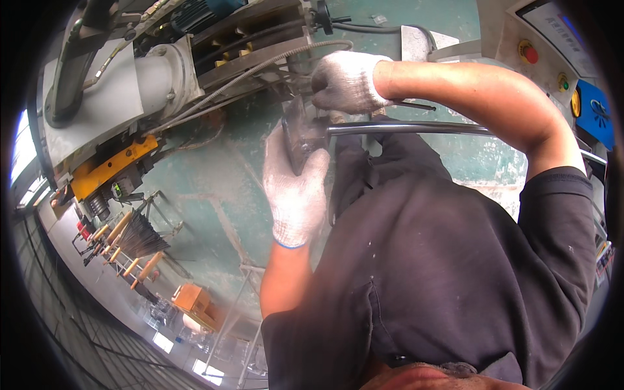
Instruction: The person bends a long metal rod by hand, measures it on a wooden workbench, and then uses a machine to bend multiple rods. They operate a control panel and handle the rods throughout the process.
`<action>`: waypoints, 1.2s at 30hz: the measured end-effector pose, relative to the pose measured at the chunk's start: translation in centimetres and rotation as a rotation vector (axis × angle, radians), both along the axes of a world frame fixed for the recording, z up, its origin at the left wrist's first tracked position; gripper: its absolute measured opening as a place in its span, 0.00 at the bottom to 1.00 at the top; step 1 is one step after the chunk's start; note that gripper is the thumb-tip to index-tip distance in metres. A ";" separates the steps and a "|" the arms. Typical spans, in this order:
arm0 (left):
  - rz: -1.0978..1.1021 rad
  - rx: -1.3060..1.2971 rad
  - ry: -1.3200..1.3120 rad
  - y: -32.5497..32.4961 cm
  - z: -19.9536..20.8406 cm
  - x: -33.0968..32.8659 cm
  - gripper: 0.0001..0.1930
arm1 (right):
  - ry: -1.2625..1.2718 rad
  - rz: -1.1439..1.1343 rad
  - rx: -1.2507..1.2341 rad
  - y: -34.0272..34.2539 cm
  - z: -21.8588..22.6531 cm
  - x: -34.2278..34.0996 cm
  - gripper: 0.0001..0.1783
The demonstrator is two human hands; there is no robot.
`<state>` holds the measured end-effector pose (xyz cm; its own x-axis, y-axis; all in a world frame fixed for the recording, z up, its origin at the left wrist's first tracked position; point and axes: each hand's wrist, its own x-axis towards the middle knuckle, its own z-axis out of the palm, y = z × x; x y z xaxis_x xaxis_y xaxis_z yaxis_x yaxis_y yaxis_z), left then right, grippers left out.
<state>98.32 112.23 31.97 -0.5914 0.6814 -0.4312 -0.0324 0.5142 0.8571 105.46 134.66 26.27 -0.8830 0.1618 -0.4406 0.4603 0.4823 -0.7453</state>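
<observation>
My left hand (296,195), in a white knit glove, wraps thumb and fingers round a dark metal block (307,140). The block is blurred, and a shiny metal bar (409,128) runs from beside it to the right, passing under my right forearm. My right hand (348,81), gloved likewise, is closed just above the block, its fingers curled away from view. A thin dark rod (416,105) with a rounded end sticks out below the right wrist; whether the hand holds it, I cannot tell.
At the upper left stands a machine with a flexible metal conduit (260,65) and a yellow beam (114,168). A control panel with a red button (530,53) is at the upper right. Farther left are a rack of dark rods (140,235) and an orange-brown box (194,302).
</observation>
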 end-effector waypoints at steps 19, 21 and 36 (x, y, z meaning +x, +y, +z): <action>-0.097 0.043 0.164 -0.5 -1.0 -0.7 0.32 | 0.063 0.276 0.261 -1.1 0.5 -1.0 0.16; -0.100 0.033 0.176 -0.3 -0.8 -0.7 0.31 | -0.079 0.290 0.274 -1.4 1.6 -1.1 0.17; -0.158 -0.070 0.172 1.1 0.9 -1.9 0.27 | -0.207 0.357 0.398 -2.0 6.6 2.8 0.18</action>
<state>96.42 113.29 32.89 -0.5488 0.7433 -0.3826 0.1966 0.5596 0.8051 108.31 132.71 32.85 -0.8150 0.0580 -0.5765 0.3343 0.8598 -0.3860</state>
